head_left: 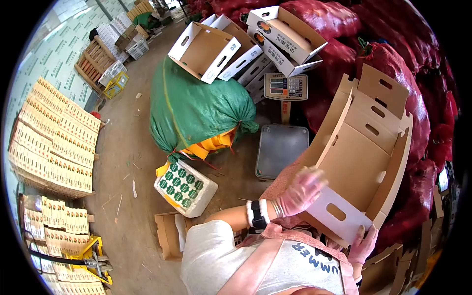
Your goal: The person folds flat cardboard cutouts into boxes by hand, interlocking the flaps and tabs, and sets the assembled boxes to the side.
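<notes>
A large cardboard box [366, 155], brown inside and with a white outer end panel, stands open in front of me. It has oval hand holes and raised flaps at its far end. My right hand [363, 244], in a thin pink glove, grips the near right corner of the end panel [337, 214]. My left hand [301, 191], also in a pink glove, is at the box's near left corner. Its fingers are stretched out and somewhat blurred, and whether they touch the cardboard I cannot tell.
A weighing scale [282, 150] with a display [286, 86] stands beyond the box. Left of it lie a green sack [196, 108] and a white foam crate [204, 199] of green-labelled items. White cartons [206, 51] are piled behind. Red mesh sacks [393, 64] fill the right; flattened cartons [56, 137] are stacked left.
</notes>
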Available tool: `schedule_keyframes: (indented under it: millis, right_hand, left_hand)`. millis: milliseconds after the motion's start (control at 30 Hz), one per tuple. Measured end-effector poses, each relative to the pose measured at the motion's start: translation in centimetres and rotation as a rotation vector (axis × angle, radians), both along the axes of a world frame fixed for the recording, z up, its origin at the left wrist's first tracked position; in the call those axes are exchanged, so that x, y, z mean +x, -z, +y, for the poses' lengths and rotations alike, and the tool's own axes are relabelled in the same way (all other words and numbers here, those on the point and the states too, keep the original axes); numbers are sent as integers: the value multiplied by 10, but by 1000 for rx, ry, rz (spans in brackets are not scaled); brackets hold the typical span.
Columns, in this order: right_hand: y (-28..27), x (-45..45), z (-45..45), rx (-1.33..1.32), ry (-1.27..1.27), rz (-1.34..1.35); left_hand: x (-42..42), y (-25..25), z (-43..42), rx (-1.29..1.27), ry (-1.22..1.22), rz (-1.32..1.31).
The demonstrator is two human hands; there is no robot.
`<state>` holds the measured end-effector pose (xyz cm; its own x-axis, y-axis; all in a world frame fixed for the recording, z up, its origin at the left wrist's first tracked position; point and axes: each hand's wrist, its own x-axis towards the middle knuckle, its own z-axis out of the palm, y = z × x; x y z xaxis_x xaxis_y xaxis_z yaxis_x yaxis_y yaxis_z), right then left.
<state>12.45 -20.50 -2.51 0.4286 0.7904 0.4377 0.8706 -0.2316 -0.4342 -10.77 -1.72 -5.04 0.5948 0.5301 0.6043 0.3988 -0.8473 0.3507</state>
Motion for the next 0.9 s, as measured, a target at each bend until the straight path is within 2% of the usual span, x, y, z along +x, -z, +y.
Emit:
schedule_keyframes:
  millis: [33, 100, 133, 233, 333, 400, 467, 500, 533, 567, 633, 700, 733, 833, 867, 900]
  right_hand:
    - [1, 3, -1, -16, -4, -17]
    - [9, 2, -9, -81, 48, 279]
    - [12, 1, -13, -113, 77, 430]
    - [7, 5, -22, -134, 20, 795]
    - [2, 7, -24, -138, -32, 587]
    - [1, 6, -24, -137, -70, 456]
    - [-3, 7, -23, -200, -83, 502]
    - [-8, 9, -21, -231, -89, 523]
    - [-24, 4, -17, -302, -42, 788]
    - [-21, 5, -18, -277, -58, 790]
    - [-11, 9, -22, -229, -90, 787]
    - [4, 16, -25, -189, -113, 769]
    - [9, 17, -27, -174, -128, 762]
    - [1, 18, -23, -284, -22, 1019]
    - [6, 30, -30, -423, -43, 1067]
    - [5, 22, -27, -287, -42, 1078]
  left_hand:
    - [-2, -3, 1, -83, -66, -1]
    - [-19, -15, -1, -251, -189, 2]
    - [-28, -12, -1, -301, -160, 211]
    - [-46, 1, -4, -726, 7, 570]
    - [-70, 10, -5, -676, 270, 311]
    - [-77, 7, -10, -737, 264, 287]
    - [-88, 10, -13, -775, 246, 301]
    - [-98, 17, -15, -761, 189, 392]
    - [-111, 24, -17, -745, 134, 485]
    - [-122, 21, -16, -724, 80, 576]
    - [-137, -1, -10, -737, -211, 1301]
    - [-148, -28, -17, -466, -443, 1574]
    - [-143, -40, -15, -345, -424, 1425]
    - [-97, -75, -13, -38, -286, 1011]
    - [-78, -59, -15, 102, -144, 775]
    - [-58, -41, -20, 236, 0, 532]
